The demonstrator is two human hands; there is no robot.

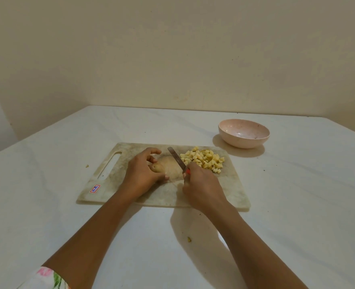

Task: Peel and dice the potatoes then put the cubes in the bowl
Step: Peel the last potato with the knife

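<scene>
Grip state: our right hand [201,184] is closed round the red handle of the knife [176,158]. The blade slants toward the upper left of the frame, and its tip is above the centre of the cutting board [224,190]. Our left hand [144,171] curls over a potato [157,167] and pins it to the board just left of the blade. We cannot tell whether the blade touches the potato.

A heap of diced cubes [203,160] lies on the board's upper right, just beside the blade. The bowl [241,141] stands apart on the table [68,215], further to the upper right, with no cubes visible inside.

We judge dicing to be the step in hand. The next cut calls for keeping the left fingertips clear of the edge. The cubes must then be transferred to the bowl.
</scene>
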